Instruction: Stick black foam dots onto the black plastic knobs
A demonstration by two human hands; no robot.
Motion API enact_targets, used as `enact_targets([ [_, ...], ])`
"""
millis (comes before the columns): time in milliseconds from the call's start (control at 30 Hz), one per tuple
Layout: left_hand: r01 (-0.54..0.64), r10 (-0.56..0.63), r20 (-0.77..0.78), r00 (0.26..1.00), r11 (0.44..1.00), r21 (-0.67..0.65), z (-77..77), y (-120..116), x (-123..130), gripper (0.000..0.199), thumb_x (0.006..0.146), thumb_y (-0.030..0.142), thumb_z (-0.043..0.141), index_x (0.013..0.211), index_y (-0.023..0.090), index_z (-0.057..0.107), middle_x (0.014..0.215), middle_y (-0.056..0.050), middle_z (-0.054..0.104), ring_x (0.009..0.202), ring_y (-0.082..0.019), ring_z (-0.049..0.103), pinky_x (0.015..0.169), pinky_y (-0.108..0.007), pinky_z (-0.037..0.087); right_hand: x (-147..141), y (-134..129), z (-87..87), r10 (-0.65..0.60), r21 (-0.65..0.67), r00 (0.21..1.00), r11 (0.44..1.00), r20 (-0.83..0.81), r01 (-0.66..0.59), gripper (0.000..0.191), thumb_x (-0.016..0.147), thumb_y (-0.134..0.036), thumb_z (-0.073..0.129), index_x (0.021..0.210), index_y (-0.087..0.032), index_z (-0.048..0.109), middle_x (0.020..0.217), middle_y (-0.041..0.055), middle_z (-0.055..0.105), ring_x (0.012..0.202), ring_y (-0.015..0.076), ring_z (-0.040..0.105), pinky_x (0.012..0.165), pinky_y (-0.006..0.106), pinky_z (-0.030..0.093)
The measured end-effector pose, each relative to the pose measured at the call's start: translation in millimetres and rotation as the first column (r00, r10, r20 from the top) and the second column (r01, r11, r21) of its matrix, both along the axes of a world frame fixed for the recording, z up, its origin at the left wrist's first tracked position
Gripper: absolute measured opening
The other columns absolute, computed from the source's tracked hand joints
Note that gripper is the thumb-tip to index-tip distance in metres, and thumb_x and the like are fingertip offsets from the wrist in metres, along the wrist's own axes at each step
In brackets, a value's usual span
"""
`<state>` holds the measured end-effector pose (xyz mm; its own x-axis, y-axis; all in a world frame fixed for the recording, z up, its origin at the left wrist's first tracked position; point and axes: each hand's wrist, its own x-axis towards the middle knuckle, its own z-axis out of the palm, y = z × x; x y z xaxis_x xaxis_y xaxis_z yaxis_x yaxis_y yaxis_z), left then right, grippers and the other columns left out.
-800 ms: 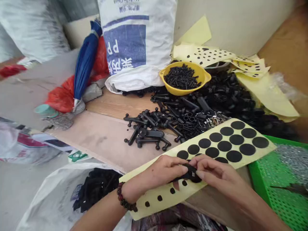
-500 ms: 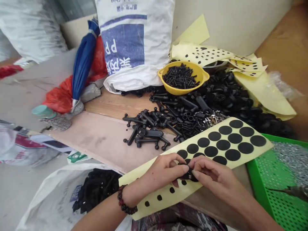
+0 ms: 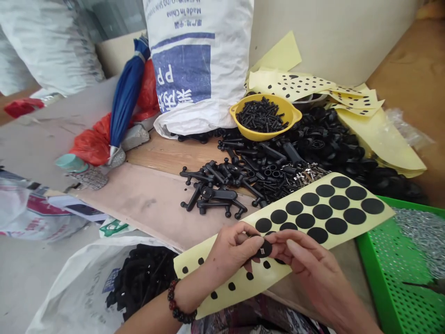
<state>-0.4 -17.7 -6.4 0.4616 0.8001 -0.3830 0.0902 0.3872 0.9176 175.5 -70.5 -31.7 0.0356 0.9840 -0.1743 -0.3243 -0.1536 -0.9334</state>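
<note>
My left hand (image 3: 231,248), a beaded bracelet on its wrist, pinches a small black round part (image 3: 266,249) between thumb and fingers. A small shiny rectangle shows on the part's face. At its right edge the fingers of my right hand (image 3: 308,257) hold on, while the right thumb is lifted off the face. Beneath both hands lies a yellow backing sheet (image 3: 375,220) with rows of black round stickers (image 3: 336,226). Its near left portion bears only small black dots. The fingertips behind the part are hidden.
Black plastic arms (image 3: 222,194) are heaped beyond the sheet, near a yellow bowl (image 3: 295,116) of black screw-like pieces. A green perforated tray (image 3: 399,278) with metal pieces stands right. An open white bag (image 3: 69,287) of black parts sits left; a large white sack (image 3: 229,55) stands behind.
My right thumb has come off the round part's face and lifted away. The part has shifted slightly left and its face now shows more. The camera view has tilted a little.
</note>
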Motion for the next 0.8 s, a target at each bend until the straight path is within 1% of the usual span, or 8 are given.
enact_targets([
  [200,-0.086,0.087,0.05,0.995,0.996,-0.014,3.7,-15,-5,0.038,0.078,0.051,0.061,0.09,0.015,0.058,0.062,0.002,0.058,0.047,-0.006,0.051,0.045,-0.015,0.044,-26,3,9.0,0.111,0.134,0.916,0.976,0.386,-0.174,0.023,0.094,-0.041,0.051,0.104,-0.022,0.061,0.082,0.0021,0.065,0.071,0.0141,0.061,0.063,0.021,0.05],
  [367,-0.124,0.126,0.038,0.991,0.991,-0.059,9.2,-33,-35,0.046,0.07,0.053,0.068,0.092,0.015,0.056,0.067,0.002,0.054,0.053,-0.006,0.047,0.047,-0.016,0.043,-48,-7,15.1,0.235,0.237,0.753,0.856,0.615,-0.46,0.027,0.101,-0.026,0.031,0.125,-0.027,0.045,0.102,0.0024,0.063,0.088,0.0131,0.062,0.075,0.021,0.049],
  [467,-0.008,0.006,-0.204,0.979,1.0,-0.006,20.2,-43,-90,0.047,0.073,0.056,0.063,0.098,0.017,0.059,0.074,0.0,0.059,0.057,-0.009,0.05,0.049,-0.017,0.043,-35,-12,14.0,0.163,0.279,0.642,0.801,0.749,-0.529,0.028,0.099,-0.025,0.038,0.127,-0.027,0.042,0.101,0.0017,0.061,0.084,0.0125,0.061,0.073,0.021,0.049],
  [533,0.103,0.012,-0.564,0.825,0.98,0.172,27.1,-48,-131,0.041,0.079,0.054,0.056,0.101,0.02,0.064,0.08,-0.002,0.065,0.067,-0.014,0.058,0.058,-0.021,0.048,-14,-14,10.2,-0.002,0.322,0.567,0.825,0.824,-0.464,0.019,0.098,-0.025,0.04,0.115,-0.026,0.048,0.097,0.0011,0.06,0.08,0.0123,0.06,0.069,0.021,0.048],
  [633,0.241,0.399,-0.833,0.382,0.828,0.507,28.4,-53,-158,0.039,0.081,0.051,0.054,0.103,0.022,0.068,0.1,-0.007,0.069,0.088,-0.025,0.063,0.076,-0.035,0.051,18,-14,-0.1,-0.244,0.351,0.305,0.859,0.921,-0.372,0.016,0.099,-0.028,0.038,0.098,-0.022,0.053,0.097,0.003,0.059,0.08,0.0148,0.06,0.067,0.025,0.046],
  [667,0.313,0.491,-0.807,0.327,0.75,0.583,26.5,-54,-153,0.036,0.083,0.048,0.052,0.103,0.022,0.068,0.104,-0.007,0.068,0.092,-0.026,0.062,0.08,-0.037,0.051,25,-14,-4.6,-0.297,0.354,0.201,0.854,0.933,-0.382,0.018,0.099,-0.029,0.038,0.096,-0.021,0.053,0.096,0.0041,0.059,0.079,0.0161,0.061,0.066,0.027,0.046],
  [733,0.462,0.519,-0.738,0.43,0.576,0.674,21.5,-58,-120,0.029,0.089,0.038,0.047,0.102,0.023,0.068,0.106,-0.007,0.066,0.095,-0.023,0.061,0.084,-0.035,0.049,35,-16,-14.9,-0.353,0.339,0.053,0.829,0.934,-0.445,0.021,0.098,-0.03,0.037,0.096,-0.018,0.055,0.095,0.0073,0.059,0.079,0.0199,0.062,0.065,0.031,0.046],
  [800,0.565,0.362,-0.72,0.592,0.45,0.691,15.5,-62,-72,0.026,0.091,0.027,0.042,0.1,0.023,0.066,0.108,-0.007,0.064,0.096,-0.018,0.059,0.081,-0.029,0.048,39,-21,-27.3,-0.341,0.311,0.023,0.825,0.94,-0.471,0.024,0.096,-0.031,0.037,0.097,-0.015,0.055,0.097,0.0119,0.06,0.082,0.0262,0.061,0.07,0.038,0.047],
])
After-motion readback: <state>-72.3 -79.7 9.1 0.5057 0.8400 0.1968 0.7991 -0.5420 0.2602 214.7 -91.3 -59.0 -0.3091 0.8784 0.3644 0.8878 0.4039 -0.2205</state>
